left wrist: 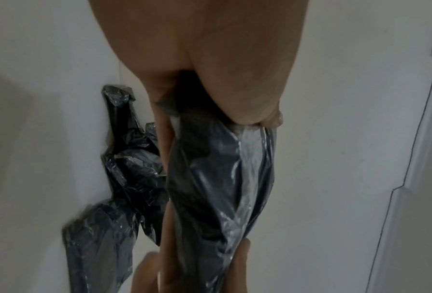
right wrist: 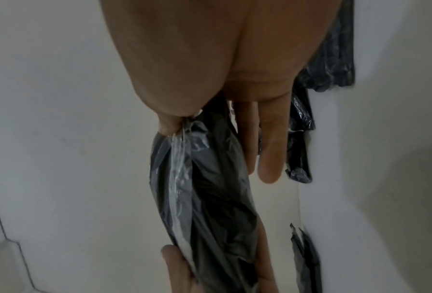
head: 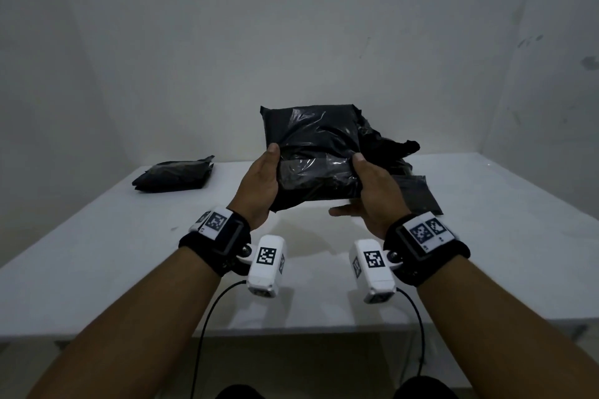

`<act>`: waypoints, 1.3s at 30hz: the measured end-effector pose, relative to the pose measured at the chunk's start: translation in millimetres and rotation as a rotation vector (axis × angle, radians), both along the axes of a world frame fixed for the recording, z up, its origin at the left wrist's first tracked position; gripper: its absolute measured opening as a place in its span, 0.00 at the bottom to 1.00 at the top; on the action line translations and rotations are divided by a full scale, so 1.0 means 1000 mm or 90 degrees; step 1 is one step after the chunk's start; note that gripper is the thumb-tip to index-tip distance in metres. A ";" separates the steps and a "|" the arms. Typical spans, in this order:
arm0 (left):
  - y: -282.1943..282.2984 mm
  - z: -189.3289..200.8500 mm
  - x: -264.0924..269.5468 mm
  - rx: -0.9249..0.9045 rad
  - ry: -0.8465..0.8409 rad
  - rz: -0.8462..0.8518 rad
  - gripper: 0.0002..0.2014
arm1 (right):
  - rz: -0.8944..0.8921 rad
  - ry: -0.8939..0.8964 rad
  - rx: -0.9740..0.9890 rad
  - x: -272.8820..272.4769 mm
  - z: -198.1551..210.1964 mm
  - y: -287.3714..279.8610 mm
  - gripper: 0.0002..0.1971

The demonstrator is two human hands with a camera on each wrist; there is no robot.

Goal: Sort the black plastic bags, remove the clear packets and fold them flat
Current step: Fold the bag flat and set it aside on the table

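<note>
1. While the white table [head: 97,253] sat under both arms, a folded black pile [head: 175,173] lay flat on its far left side, well apart from the hands.
2. The left hand [head: 259,185] gripped the left edge of the held bag [head: 317,152], with the thumb on the near face and the fingers behind it.
3. The held bag was up in the air over the middle of the table, between the two hands. It was black with a shiny clear skin on the front, so I think a clear packet was wrapped round it or tucked in it.
4. The bag's long side ran from near to far and tipped up toward the wall. Both hands were at its near end, each just as close as the other, so either one could start the next pull.
5. The right hand [head: 369,191] gripped the right edge the same way, thumb in front and fingers behind.
6. A crumpled black bag [head: 395,152] sat on the table just behind the held bag, on the far right. A flat black bag [head: 421,194] lay next to it, nearer and further right.
7. I counted one held bag, one folded pile and two bags on the right. How many bags were in the pile, I could not tell.
</note>
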State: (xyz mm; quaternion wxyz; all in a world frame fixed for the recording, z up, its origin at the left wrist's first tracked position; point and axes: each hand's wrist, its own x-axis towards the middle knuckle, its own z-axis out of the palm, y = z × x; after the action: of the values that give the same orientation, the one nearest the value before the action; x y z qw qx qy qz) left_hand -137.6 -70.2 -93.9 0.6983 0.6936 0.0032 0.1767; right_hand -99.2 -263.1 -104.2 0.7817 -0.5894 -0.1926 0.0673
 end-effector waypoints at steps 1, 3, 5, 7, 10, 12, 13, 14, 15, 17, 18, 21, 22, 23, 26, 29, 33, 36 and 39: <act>0.003 0.001 -0.001 0.008 0.017 -0.023 0.22 | -0.015 -0.007 -0.003 0.000 -0.001 -0.001 0.19; 0.009 0.003 -0.005 0.043 0.060 -0.068 0.23 | -0.040 -0.010 -0.009 0.001 -0.003 -0.002 0.19; 0.013 0.003 -0.006 0.078 0.055 -0.096 0.24 | -0.025 0.009 -0.004 0.004 -0.005 -0.003 0.19; 0.016 0.000 -0.003 0.093 0.005 -0.075 0.23 | -0.005 0.050 0.012 0.005 -0.006 -0.002 0.21; 0.017 -0.005 0.003 0.113 -0.053 -0.025 0.31 | -0.006 0.083 0.041 0.006 -0.004 0.002 0.22; 0.017 -0.006 0.004 0.099 -0.044 -0.019 0.35 | 0.001 0.083 0.037 0.008 -0.005 0.002 0.23; 0.016 -0.004 0.003 0.081 -0.023 -0.021 0.36 | 0.014 0.084 0.033 0.008 -0.005 0.002 0.24; 0.016 -0.002 0.001 0.060 0.009 -0.026 0.37 | 0.027 0.085 0.029 0.008 -0.005 0.002 0.25; 0.015 -0.001 -0.001 0.047 0.040 -0.046 0.38 | 0.030 0.081 0.024 0.008 -0.005 0.002 0.24; 0.014 -0.002 -0.002 0.066 0.046 -0.095 0.38 | 0.003 0.057 0.003 0.006 -0.004 0.004 0.21; 0.014 -0.003 -0.001 0.082 0.028 -0.092 0.37 | -0.015 0.048 -0.005 0.005 -0.004 0.005 0.19; 0.018 -0.005 0.001 0.112 0.012 -0.006 0.28 | -0.024 0.051 -0.006 0.004 -0.005 0.008 0.22; 0.021 -0.006 0.002 0.114 0.023 0.001 0.27 | -0.006 0.057 -0.013 0.004 -0.005 0.009 0.23; 0.022 -0.006 0.003 0.103 0.038 -0.005 0.27 | 0.018 0.059 -0.029 0.004 -0.005 0.010 0.25; 0.022 -0.002 -0.002 0.054 0.087 0.006 0.29 | 0.072 0.055 -0.075 0.006 -0.006 0.015 0.24; 0.027 -0.003 -0.001 0.036 0.106 0.022 0.34 | 0.103 0.105 -0.087 0.007 -0.005 0.021 0.25; 0.041 -0.004 -0.002 0.044 0.144 0.011 0.37 | 0.161 0.144 -0.127 0.013 -0.004 0.034 0.28; 0.060 -0.004 -0.005 0.052 0.187 -0.021 0.37 | 0.178 0.132 -0.142 0.022 -0.001 0.048 0.17; 0.098 -0.012 -0.004 0.155 0.252 0.029 0.39 | 0.156 0.154 -0.140 0.035 -0.001 0.066 0.09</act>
State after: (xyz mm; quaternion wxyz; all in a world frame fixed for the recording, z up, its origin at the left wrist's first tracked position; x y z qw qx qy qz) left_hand -141.9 27.7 -105.9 0.5911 0.7937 0.1343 0.0517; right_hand -64.0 -197.4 -104.9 0.7161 -0.6307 -0.1596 0.2529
